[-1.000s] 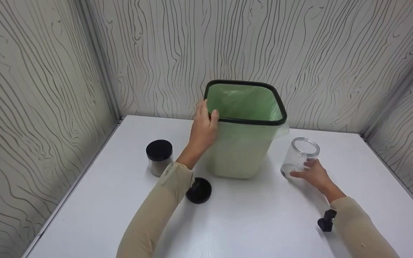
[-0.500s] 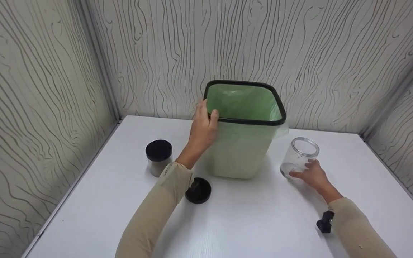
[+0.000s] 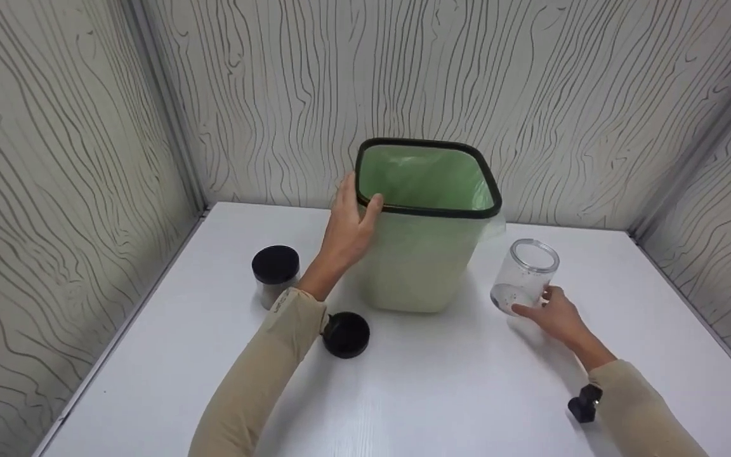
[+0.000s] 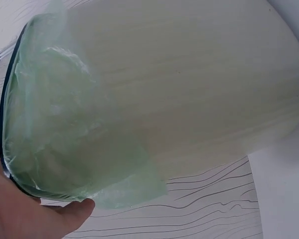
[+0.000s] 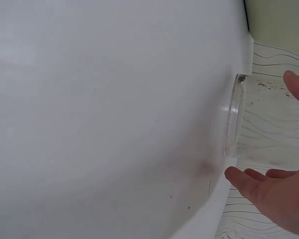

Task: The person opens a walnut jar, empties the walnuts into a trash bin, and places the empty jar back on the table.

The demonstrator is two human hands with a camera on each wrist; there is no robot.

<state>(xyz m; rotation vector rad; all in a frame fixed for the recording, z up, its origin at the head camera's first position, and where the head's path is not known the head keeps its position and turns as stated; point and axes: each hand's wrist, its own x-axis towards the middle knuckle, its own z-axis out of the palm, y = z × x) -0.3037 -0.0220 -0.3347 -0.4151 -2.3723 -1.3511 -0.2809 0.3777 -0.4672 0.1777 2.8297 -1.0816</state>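
Observation:
A pale trash can (image 3: 419,266) lined with a green bag (image 3: 422,178) stands upright, a black ring round its top. My left hand (image 3: 343,231) touches its near left corner, fingers mostly straight along the left side and thumb on the front rim. In the left wrist view, the thumb (image 4: 77,214) lies beside the bag's overhang. To the right is a clear, lidless jar (image 3: 518,285) with small specks on its inside. Close around its lower right side is my right hand (image 3: 559,317), its fingers straight and spread from the thumb; contact is hard to tell.
Left of the trash can stands a second jar (image 3: 275,276) with a black lid, partly behind my left forearm. A loose black lid (image 3: 346,334) lies by the left sleeve. Patterned walls (image 3: 276,82) bound the white table (image 3: 429,387) at the back and sides.
The whole head view shifts slightly left. My left hand slides a little left against the trash can, and my right fingers draw slightly away from the clear jar.

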